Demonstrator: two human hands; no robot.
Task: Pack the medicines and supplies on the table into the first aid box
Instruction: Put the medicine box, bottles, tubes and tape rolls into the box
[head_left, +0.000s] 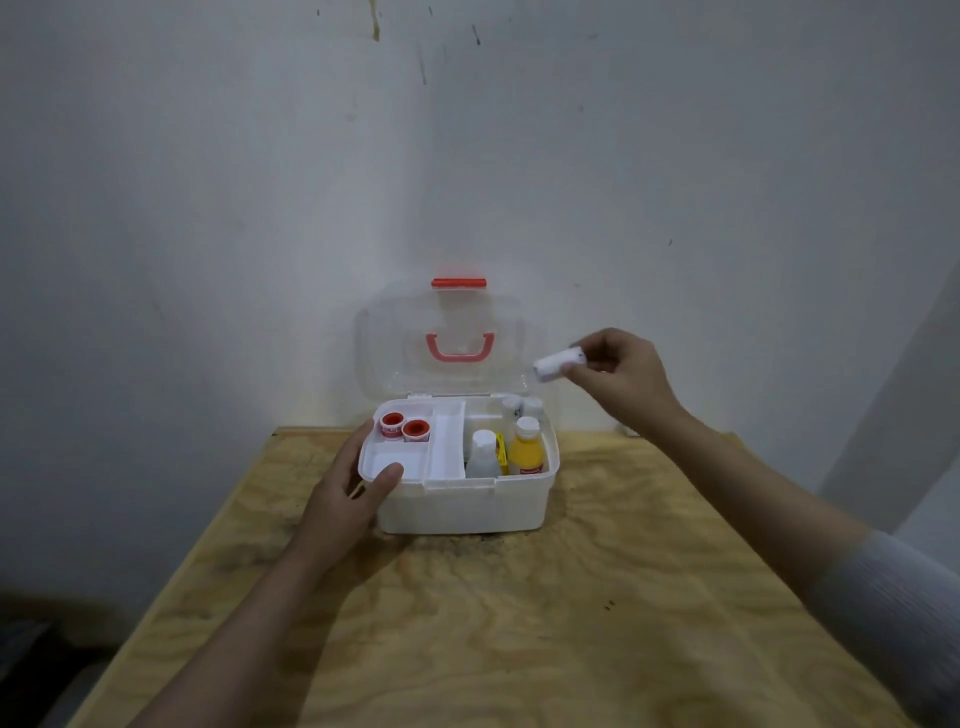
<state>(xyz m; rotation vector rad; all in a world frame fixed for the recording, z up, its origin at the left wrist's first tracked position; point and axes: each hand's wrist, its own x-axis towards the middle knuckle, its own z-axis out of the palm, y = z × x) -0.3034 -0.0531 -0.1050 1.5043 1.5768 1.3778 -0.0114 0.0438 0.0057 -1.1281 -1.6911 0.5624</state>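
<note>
A white first aid box (462, 506) stands open at the far middle of the wooden table, its clear lid (447, 343) upright. Two red tape rolls (404, 427) sit in the back left compartment of its inner tray. On the right side of the box stand an orange bottle (527, 449), a clear white-capped bottle (483, 457) and a yellow packet (501, 452). My left hand (345, 493) grips the box's front left corner, thumb on the tray rim. My right hand (621, 379) holds a white bandage roll (558, 365) in the air above the box's right side.
The plywood table (519, 623) butts against a pale wall (467, 156). More white items (522, 405) lie at the box's back right. Dark floor shows past the table's left edge.
</note>
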